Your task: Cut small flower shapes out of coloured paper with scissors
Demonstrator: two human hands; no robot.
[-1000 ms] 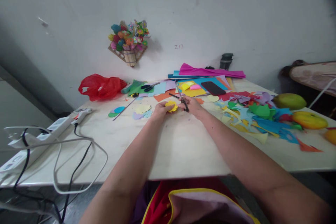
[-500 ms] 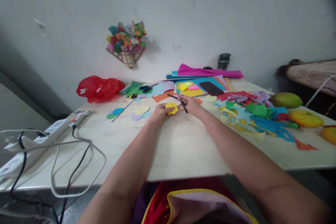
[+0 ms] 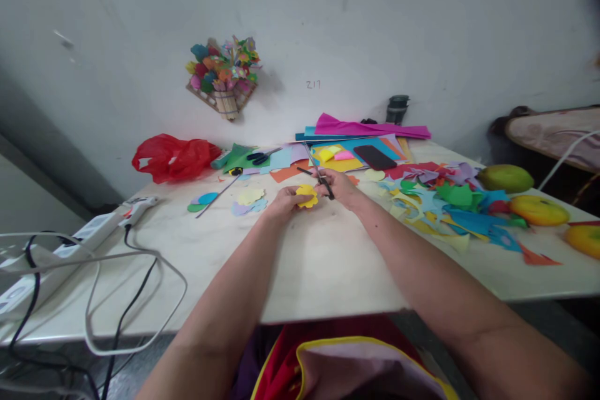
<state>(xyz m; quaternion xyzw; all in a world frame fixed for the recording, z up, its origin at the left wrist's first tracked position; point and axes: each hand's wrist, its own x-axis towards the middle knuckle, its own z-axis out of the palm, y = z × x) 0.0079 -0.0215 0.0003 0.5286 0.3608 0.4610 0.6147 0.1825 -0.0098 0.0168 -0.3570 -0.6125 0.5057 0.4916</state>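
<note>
Over the middle of the table, my left hand (image 3: 285, 201) pinches a yellow paper flower (image 3: 307, 195) with scalloped edges. My right hand (image 3: 341, 189) is closed round the dark handles of a pair of scissors (image 3: 327, 186). The scissor blades are spread and point away from me and to the left, just beyond the flower. My right fingers sit close to the flower's right edge; whether they touch it I cannot tell. Left of my left hand lie pale paper flowers (image 3: 252, 198) in yellow, lilac and blue, and green and blue paper rounds (image 3: 207, 199).
Coloured paper scraps (image 3: 462, 195) and mangoes (image 3: 539, 210) cover the right side. Behind my hands lie paper sheets (image 3: 281, 159), a phone (image 3: 375, 157) and other scissors (image 3: 262, 155). A red plastic bag (image 3: 173, 158), a glue gun (image 3: 139, 209) and a power strip (image 3: 60, 256) with cables are left.
The scissor blades look wider apart, one pointing further up. Both hands keep their hold with little movement. The whole view has shifted slightly.
</note>
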